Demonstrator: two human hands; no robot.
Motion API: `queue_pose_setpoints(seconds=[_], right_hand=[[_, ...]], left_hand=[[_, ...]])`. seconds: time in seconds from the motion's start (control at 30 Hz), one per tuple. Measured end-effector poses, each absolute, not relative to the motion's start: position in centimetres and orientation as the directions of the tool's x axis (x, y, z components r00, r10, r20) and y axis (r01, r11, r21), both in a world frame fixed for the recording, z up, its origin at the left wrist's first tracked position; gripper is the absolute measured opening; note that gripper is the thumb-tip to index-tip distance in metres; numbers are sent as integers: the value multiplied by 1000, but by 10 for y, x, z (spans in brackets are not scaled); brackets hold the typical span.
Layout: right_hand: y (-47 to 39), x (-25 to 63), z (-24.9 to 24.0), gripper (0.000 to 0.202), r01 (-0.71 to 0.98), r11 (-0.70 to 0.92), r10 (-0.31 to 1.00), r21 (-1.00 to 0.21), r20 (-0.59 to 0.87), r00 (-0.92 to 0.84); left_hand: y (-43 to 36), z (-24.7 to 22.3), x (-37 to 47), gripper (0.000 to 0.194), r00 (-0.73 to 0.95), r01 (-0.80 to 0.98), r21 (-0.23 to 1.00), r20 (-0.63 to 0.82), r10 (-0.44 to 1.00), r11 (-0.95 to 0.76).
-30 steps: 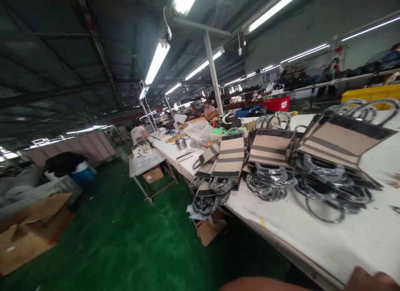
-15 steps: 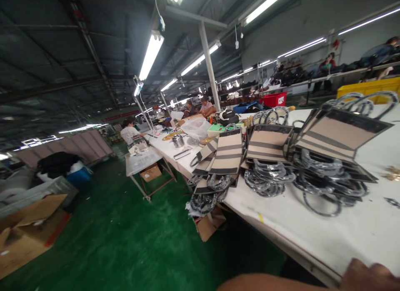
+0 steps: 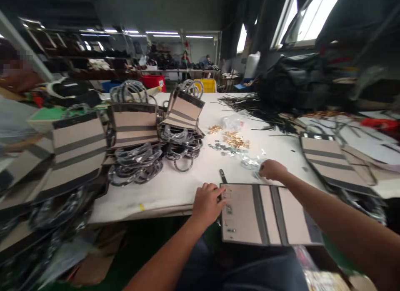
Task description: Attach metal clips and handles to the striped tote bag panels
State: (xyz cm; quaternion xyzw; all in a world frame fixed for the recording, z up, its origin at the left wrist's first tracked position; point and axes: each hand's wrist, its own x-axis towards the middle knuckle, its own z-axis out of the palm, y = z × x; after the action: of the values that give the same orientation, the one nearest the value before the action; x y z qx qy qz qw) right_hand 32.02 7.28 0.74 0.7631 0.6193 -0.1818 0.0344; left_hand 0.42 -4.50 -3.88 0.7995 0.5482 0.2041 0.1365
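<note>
A flat beige bag panel with dark stripes (image 3: 268, 214) lies at the near edge of the white table (image 3: 187, 186), partly overhanging it. My left hand (image 3: 206, 203) rests with curled fingers on the panel's left edge. My right hand (image 3: 271, 170) is just beyond the panel, fingers bent down onto small clear-wrapped metal fittings (image 3: 250, 162); what it grips cannot be made out. A dark slim tool (image 3: 223, 176) lies between my hands.
Finished striped bags (image 3: 133, 124) with wrapped handles stand in rows at left. Gold hardware (image 3: 235, 140) is scattered mid-table. More panels (image 3: 331, 164) lie right, a black heap (image 3: 293, 89) behind. People work at far tables.
The view swung from the long aisle and green floor back to the table in front of me. Both hands, barely visible before, now show on and beyond the flat panel.
</note>
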Motion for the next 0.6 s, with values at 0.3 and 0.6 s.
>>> queue_pose_setpoints(seconds=[0.3,0.6], right_hand=[[95,319,-5,9,902,-335,876,-272,-441,193],[78,324,6,16,856,-343,897,-388,-406,175]], left_hand=[[-45,-36,5,39,321,834,406,197,926,-375],[-43,-38,5,41,326,825,412,214,921,-387]])
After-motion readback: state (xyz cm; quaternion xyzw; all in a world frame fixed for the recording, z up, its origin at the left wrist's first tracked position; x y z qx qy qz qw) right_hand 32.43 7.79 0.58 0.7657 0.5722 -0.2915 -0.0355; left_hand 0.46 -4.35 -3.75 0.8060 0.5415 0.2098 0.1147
